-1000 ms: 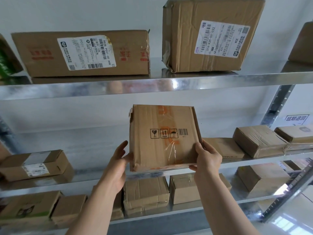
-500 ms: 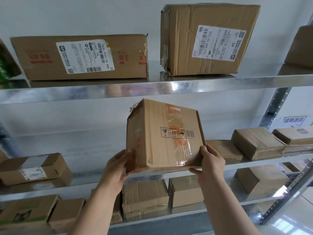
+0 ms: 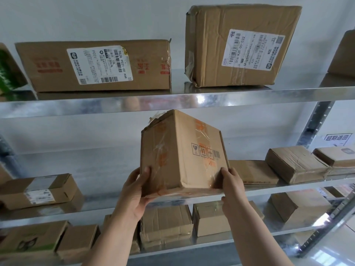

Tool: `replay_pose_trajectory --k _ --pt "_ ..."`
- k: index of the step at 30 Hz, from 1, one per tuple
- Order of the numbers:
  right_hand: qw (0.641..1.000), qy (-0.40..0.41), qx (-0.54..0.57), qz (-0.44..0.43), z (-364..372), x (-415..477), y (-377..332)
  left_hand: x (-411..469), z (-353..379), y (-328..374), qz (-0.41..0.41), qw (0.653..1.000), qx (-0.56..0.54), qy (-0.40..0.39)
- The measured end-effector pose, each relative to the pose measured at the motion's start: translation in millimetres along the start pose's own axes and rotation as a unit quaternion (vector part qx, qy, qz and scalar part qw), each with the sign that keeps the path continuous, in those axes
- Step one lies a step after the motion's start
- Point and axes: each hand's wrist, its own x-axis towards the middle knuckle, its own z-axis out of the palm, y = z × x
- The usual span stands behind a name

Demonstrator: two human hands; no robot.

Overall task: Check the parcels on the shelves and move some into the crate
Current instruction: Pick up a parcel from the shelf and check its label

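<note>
Head camera: we hold a creased cardboard parcel (image 3: 182, 154) before the middle shelf (image 3: 92, 205), one upright edge turned toward us, glossy clear tape over orange print. Our left hand (image 3: 134, 192) and right hand (image 3: 232, 191) clasp its lower corners, thumbs on the faces. Above, the shiny metal top shelf (image 3: 172, 102) carries a long carton (image 3: 48, 73) and a squarer carton (image 3: 211, 54), both white-labelled.

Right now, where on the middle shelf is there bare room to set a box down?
Bare stretch of middle shelf between the labelled box and the held box. Right of it, the flat box and parcels crowd together.
</note>
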Motion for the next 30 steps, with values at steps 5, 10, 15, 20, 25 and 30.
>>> replay_pose_trajectory --k 5,10,15,20,25,30 --pt "0.994 -0.019 -0.101 -0.043 10 28 23 2 3 1 0.014 1.0 -0.002 0.026" --pt "0.985 -0.08 -0.099 -0.115 27 -27 -6 5 11 3 0.043 0.997 0.02 0.06" --pt "0.978 -0.144 -0.061 -0.139 33 -51 -10 5 22 1 0.096 0.99 0.058 0.087" --pt "0.974 -0.142 -0.068 -0.163 32 -50 -7 2 27 2 0.138 0.982 0.074 0.109" --pt "0.975 -0.096 -0.048 -0.194 35 -37 1 -5 36 1 0.198 0.961 0.155 0.117" --pt "0.984 -0.049 0.029 -0.171 32 -28 3 -7 38 0 0.195 0.961 0.168 0.105"
